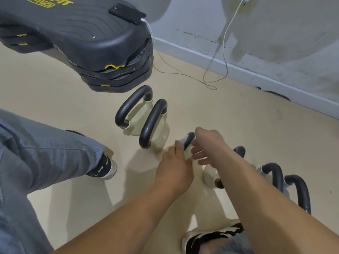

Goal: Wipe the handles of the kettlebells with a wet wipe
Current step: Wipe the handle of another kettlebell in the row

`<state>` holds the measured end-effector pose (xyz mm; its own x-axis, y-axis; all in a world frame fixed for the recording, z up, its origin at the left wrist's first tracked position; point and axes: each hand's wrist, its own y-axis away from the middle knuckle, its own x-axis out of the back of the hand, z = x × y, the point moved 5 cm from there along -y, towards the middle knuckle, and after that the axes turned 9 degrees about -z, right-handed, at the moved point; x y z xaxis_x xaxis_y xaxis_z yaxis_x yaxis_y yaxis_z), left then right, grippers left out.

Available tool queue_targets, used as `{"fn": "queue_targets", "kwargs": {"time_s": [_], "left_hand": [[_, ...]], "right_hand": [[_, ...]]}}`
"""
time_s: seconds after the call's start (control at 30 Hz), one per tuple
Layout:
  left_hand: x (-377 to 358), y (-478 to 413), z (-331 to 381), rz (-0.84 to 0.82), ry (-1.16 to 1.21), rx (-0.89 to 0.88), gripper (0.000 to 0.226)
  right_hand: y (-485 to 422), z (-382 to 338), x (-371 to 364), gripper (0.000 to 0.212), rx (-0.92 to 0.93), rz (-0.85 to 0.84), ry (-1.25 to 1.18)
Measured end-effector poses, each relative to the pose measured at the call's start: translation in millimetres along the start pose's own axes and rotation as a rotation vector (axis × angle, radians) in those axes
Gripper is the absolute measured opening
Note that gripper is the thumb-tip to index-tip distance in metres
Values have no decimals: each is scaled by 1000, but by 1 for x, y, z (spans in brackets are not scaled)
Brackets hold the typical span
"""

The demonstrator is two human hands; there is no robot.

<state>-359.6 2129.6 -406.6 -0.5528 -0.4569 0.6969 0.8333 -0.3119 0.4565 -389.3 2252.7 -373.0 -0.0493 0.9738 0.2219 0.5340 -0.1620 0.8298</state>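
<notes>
Several cream kettlebells with black handles stand on the beige floor. Two are at the centre (134, 107) (154, 123). A third one's black handle (190, 138) sits between my hands. My left hand (174, 162) pinches a white wet wipe (183, 141) against that handle. My right hand (207, 145) holds the handle from the right, its lower fingers spread. Another kettlebell (209, 175) lies partly under my right forearm, and two more handles (275, 173) (300, 191) show at the right.
A stack of black step platforms (82, 43) rises at the top left, with a phone (126, 12) on it and a white charging cable (216, 70) running to the wall. My jeans-clad left leg and shoe (104, 167) are on the left, my right shoe (201, 239) at the bottom.
</notes>
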Motion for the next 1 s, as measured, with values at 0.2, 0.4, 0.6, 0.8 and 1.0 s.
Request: {"fn": "queue_targets", "kwargs": {"time_s": [0.2, 0.4, 0.6, 0.8, 1.0], "left_hand": [[6, -22, -19, -76, 131, 97, 30], [11, -42, -22, -155, 228, 63, 23], [28, -62, -26, -47, 302, 102, 21], [31, -65, -26, -18, 355, 120, 17], [38, -75, -22, -71, 421, 94, 16]], "right_hand": [[-36, 15, 0, 41, -98, -105, -234], [-76, 9, -22, 22, -128, -96, -400], [-102, -9, -32, 23, -113, -19, -439], [-107, -20, -33, 22, -66, -21, -384], [-110, -32, -32, 29, -23, -21, -376]]}}
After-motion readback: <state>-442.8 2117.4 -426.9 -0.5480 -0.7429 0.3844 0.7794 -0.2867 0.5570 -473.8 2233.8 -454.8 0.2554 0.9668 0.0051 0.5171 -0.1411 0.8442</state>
